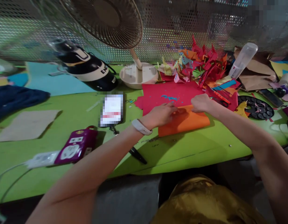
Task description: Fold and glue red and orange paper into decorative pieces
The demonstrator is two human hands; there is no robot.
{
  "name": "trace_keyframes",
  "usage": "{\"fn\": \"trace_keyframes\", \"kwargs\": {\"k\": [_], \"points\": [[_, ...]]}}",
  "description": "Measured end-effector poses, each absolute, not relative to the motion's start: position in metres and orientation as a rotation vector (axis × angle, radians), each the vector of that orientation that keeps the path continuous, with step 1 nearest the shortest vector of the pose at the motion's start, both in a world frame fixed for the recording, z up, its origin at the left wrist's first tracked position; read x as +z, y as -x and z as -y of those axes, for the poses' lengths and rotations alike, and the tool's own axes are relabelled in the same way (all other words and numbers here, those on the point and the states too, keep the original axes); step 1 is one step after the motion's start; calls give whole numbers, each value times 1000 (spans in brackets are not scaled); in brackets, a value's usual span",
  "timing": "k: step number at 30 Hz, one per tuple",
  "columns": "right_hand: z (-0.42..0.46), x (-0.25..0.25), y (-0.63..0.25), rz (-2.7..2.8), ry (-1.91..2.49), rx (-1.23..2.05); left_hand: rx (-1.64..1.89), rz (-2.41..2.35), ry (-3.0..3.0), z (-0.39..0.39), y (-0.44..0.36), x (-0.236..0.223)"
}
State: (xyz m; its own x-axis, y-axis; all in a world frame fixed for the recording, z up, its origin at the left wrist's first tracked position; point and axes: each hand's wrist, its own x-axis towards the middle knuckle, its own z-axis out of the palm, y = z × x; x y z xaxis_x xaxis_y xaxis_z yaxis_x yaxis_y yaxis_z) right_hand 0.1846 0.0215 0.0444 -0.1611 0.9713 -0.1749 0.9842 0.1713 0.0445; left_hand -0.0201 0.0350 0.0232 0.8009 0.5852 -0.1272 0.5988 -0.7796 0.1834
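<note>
An orange paper sheet lies folded on the green table, partly over a red sheet. My left hand, with a white band on its wrist, presses down on the orange sheet's upper left edge. My right hand pinches the same top edge at its right end. Both hands rest along the fold, close together.
A pile of folded coloured paper shapes sits behind the red sheet. A desk fan, a black helmet, a phone, a purple power strip, a black pen, a plastic bottle and a black disc surround the work spot.
</note>
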Motion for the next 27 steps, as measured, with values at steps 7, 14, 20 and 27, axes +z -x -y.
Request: {"fn": "trace_keyframes", "kwargs": {"k": [7,14,20,27], "points": [[3,14,-149,-2101,-1922,39,-9,-1317,-2893,7,-6,13],[20,4,-158,-2166,-2004,154,214,-1300,-2937,19,2,-5],[25,1,-166,-2257,-2042,200,239,-1258,-2927,22,6,-12],[25,-11,-174,-2261,-2109,288,233,-1221,-2920,18,7,-10]]}}
